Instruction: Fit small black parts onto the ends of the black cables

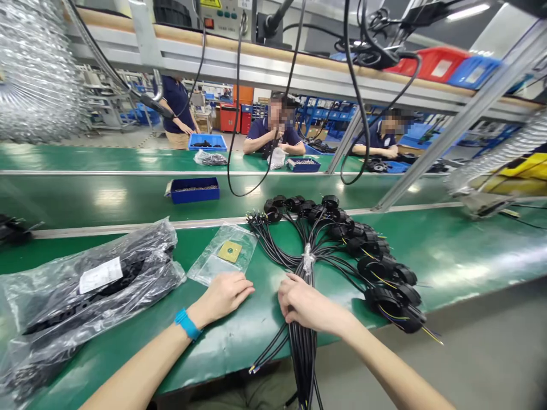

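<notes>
A bundle of black cables (304, 347) lies over the near edge of the green bench, tied with a clear plastic wrap (308, 259). Round black connectors (380, 267) fan out at its far and right ends. My right hand (301, 302) is closed around the cables just below the tie. My left hand (226, 293), with a blue wristband, rests on the bench with its fingers together; nothing shows in it. Beyond it lies a clear bag (209, 265) with a yellow square label (229, 251).
A large plastic bag of black parts (98, 290) lies at left. A blue bin (195, 190) of small parts stands farther back. Cables hang from the overhead shelf (256, 62). Several people are across the bench. A metal post (427, 142) slants at right.
</notes>
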Demonstrator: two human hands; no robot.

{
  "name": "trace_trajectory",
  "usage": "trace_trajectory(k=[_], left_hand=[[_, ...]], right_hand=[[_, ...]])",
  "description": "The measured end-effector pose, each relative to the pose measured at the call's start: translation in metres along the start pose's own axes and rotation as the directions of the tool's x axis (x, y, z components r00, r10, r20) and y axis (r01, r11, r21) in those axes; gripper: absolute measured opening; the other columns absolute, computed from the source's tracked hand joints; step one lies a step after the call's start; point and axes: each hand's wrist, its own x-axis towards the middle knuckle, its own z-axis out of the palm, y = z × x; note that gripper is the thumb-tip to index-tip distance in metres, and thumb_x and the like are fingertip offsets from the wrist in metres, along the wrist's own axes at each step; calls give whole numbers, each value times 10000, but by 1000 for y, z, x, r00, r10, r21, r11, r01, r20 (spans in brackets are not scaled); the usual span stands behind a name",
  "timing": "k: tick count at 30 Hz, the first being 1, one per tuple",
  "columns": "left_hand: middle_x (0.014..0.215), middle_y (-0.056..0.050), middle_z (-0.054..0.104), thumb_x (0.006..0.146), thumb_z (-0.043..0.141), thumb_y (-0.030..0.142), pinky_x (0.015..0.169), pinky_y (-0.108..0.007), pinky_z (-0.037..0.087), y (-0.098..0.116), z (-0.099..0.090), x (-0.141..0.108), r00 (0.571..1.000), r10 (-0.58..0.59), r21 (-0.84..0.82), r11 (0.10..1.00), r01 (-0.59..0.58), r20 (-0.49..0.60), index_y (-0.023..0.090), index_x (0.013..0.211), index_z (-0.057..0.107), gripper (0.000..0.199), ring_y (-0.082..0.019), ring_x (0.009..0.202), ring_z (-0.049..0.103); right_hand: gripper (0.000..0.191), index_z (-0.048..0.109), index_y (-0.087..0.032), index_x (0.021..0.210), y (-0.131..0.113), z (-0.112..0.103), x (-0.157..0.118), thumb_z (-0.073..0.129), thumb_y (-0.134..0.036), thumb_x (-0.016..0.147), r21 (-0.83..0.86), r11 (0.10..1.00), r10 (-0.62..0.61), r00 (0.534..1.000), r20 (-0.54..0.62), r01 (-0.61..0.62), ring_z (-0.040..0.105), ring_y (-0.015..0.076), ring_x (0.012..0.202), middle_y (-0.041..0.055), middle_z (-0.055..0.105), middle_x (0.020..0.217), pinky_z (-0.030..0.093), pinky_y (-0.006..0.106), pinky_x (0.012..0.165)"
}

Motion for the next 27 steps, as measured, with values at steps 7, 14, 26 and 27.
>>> trace_trajectory(k=[7, 14, 26, 27], left_hand=[[849, -44, 623, 954, 446, 298, 715, -268, 404, -5, -6, 0, 998, -60, -11, 998, 59, -35, 159, 940, 645, 243, -137, 786, 553], [816, -33, 612, 957, 431, 334, 706, -269, 401, -3, -5, 2, 994, -105, -12, 994, 105, 32, 178, 941, 656, 275, -139, 771, 548], [879, -37, 652, 909, 516, 320, 707, -285, 411, -6, 0, 3, 992, -118, 25, 993, 117, 42, 163, 905, 673, 223, -168, 816, 583], [867, -32, 641, 919, 499, 331, 701, -283, 403, -5, 0, 3, 992, -115, 35, 993, 113, 44, 171, 917, 670, 235, -160, 804, 572]], right_hand=[[159, 699, -239, 787, 9, -8, 3, 779, -315, 672, 106, 989, -110, 992, 64, 103, 487, 145, 855, -32, 617, 757, 268, 325, 920], [261, 578, -152, 854, -7, -29, 32, 432, -343, 956, 365, 926, 22, 952, -304, 95, 506, 119, 782, 15, 571, 817, 374, 238, 743], [198, 696, -196, 950, -39, -16, 143, 516, -265, 904, 195, 969, -31, 858, -512, 152, 603, 139, 877, 4, 668, 976, 423, 236, 766], [214, 702, -202, 973, -34, -13, 144, 509, -269, 907, 220, 966, 7, 840, -543, 134, 607, 143, 889, 7, 668, 990, 431, 241, 781]])
